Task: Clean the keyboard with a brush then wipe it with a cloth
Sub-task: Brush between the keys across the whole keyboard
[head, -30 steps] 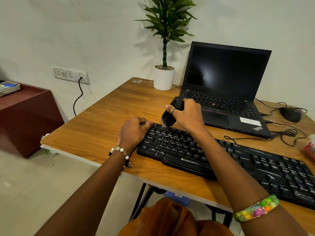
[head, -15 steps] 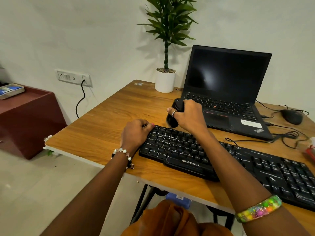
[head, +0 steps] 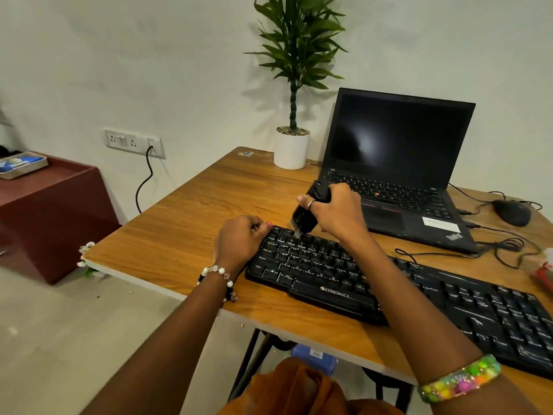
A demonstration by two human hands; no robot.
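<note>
A black keyboard (head: 419, 298) lies slantwise along the near edge of the wooden table (head: 194, 223). My right hand (head: 338, 211) grips a black brush (head: 305, 218), and its bristles touch the top rows of keys near the keyboard's left end. My left hand (head: 242, 238) holds the keyboard's far left corner with curled fingers, the thumb at the corner's edge. No cloth shows in the head view.
An open black laptop (head: 398, 175) stands right behind the keyboard. A potted plant (head: 291, 148) sits at the table's back edge. A mouse (head: 511, 212) and tangled cables (head: 505, 247) lie at the right. A maroon cabinet (head: 51, 211) stands to the left.
The brush lifted off the keys toward the laptop half a second ago and has come back down onto the top key rows. My left hand stayed at the keyboard's corner.
</note>
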